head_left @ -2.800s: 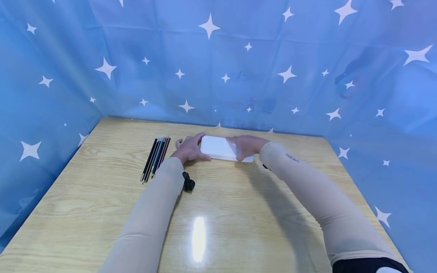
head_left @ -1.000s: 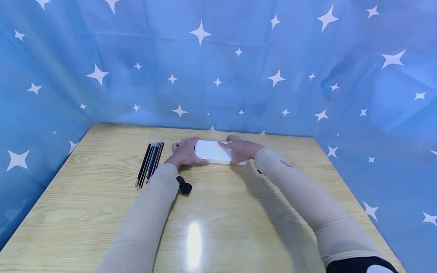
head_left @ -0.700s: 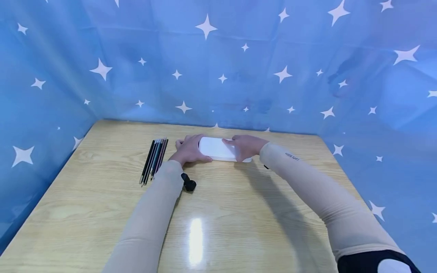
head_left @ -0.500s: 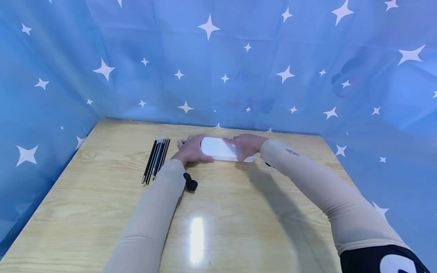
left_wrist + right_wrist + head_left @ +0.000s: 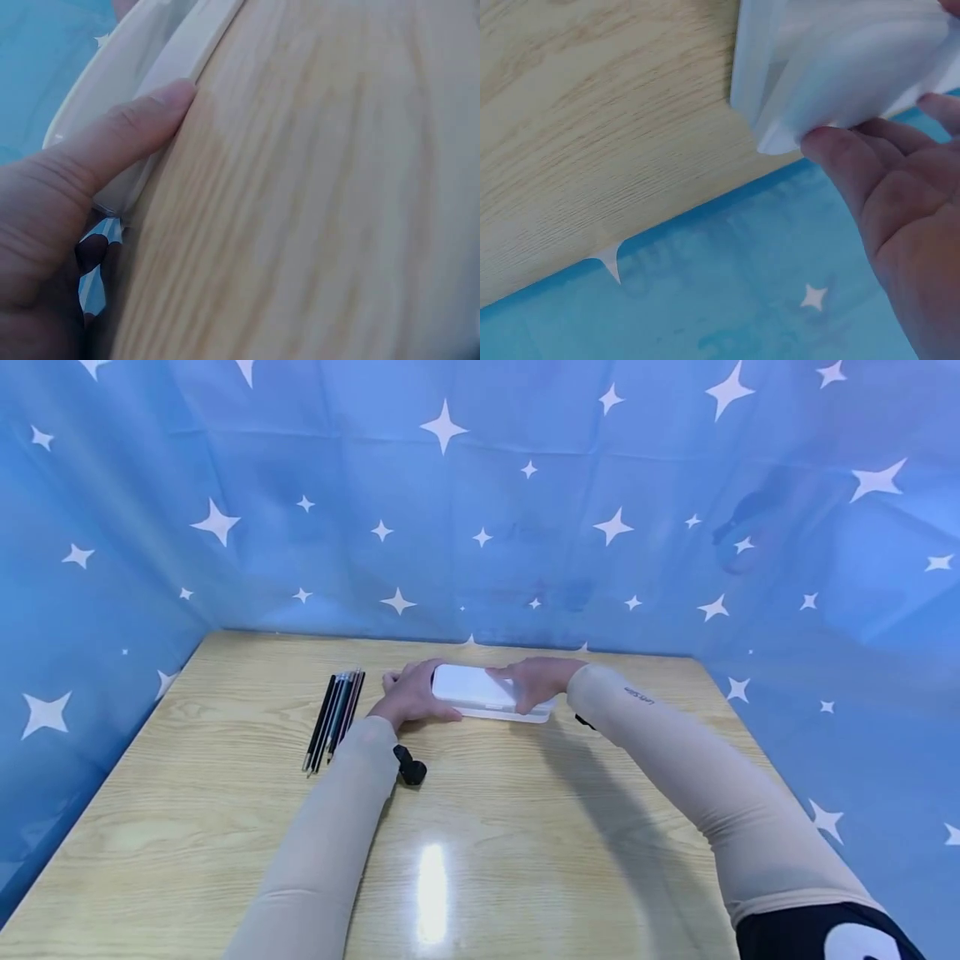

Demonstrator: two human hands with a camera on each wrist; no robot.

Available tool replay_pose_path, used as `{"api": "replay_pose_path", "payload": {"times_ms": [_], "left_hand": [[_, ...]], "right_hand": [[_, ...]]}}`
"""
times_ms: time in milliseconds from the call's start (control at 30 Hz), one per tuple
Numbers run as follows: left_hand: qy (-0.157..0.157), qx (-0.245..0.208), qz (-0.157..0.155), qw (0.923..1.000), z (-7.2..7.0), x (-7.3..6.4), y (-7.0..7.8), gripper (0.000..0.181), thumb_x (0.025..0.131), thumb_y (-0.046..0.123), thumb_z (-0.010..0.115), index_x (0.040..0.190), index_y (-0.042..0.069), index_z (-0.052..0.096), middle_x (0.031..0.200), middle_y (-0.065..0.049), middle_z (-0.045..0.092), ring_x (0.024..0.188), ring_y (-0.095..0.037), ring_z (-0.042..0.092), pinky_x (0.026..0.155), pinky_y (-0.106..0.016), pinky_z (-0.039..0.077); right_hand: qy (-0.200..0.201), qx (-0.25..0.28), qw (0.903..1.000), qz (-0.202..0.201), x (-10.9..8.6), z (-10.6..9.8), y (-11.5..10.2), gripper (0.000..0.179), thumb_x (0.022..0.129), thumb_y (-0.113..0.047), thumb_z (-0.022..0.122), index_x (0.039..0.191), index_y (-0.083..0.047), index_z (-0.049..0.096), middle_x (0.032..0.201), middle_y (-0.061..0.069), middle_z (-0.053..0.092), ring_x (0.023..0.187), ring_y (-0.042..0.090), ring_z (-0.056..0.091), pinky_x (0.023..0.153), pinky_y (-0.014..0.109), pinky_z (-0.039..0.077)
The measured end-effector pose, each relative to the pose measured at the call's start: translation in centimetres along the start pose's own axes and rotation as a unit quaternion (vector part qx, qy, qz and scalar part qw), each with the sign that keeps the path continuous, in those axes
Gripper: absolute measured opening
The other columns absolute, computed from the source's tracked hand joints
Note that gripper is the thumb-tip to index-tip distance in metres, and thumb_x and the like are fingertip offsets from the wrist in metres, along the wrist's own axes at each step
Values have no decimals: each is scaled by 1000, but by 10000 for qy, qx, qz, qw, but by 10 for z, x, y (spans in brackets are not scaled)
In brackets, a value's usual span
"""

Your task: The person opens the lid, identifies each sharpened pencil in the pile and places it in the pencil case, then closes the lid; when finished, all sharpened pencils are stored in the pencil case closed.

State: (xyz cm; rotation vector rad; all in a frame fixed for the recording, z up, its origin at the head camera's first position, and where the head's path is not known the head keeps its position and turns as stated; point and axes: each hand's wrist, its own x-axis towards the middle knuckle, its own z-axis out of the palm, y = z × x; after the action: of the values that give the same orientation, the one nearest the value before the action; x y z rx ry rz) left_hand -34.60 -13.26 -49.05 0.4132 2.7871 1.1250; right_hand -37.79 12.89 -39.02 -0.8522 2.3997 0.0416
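Note:
A white plastic pencil case (image 5: 467, 683) lies near the back middle of the table. Its lid (image 5: 862, 64) is raised off the base, with a gap along the front and right side. My left hand (image 5: 415, 693) grips the case's left end; in the left wrist view the thumb (image 5: 142, 124) presses along the front wall of the base. My right hand (image 5: 536, 681) pinches the lid toward the right end, its thumb (image 5: 832, 150) at the lid's edge in the right wrist view. The inside of the case is hidden.
Several dark pencils (image 5: 333, 720) lie side by side left of the case, close to my left forearm. A blue curtain with white stars (image 5: 480, 510) hangs along the table's (image 5: 525, 860) back and both sides.
The lid was down on the base earlier; now its front and right side stand raised, lifted by the right hand. The left hand stays on the left end.

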Motion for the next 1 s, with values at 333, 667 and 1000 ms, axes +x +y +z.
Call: {"api": "replay_pose_path", "payload": {"times_ms": [333,667,1000], "left_hand": [[-26,-139,-31,9999,7,5,-7,108,56,59,93,149,32,46,133,6,57,113,-24,44,101,-50,18],[-35,-126,-214,9997,-5,-12,9,121,65,57,92,161,24,26,146,-9,49,129,-32,43,112,-55,12],[-57,85,-415,9991,-2,-10,10,137,62,62,91,165,21,11,156,-8,40,140,-34,34,117,-55,8]], "right_hand": [[35,924,9957,83,-10,1,16,81,93,-39,70,162,-26,29,166,6,25,152,31,22,120,54,25],[754,1798,9800,-405,-27,-8,41,57,103,-42,59,147,-7,54,151,16,49,141,37,43,114,54,36],[1608,2736,9483,44,-25,-4,63,56,103,-49,55,137,-6,64,146,19,53,134,37,49,107,53,45]]}}
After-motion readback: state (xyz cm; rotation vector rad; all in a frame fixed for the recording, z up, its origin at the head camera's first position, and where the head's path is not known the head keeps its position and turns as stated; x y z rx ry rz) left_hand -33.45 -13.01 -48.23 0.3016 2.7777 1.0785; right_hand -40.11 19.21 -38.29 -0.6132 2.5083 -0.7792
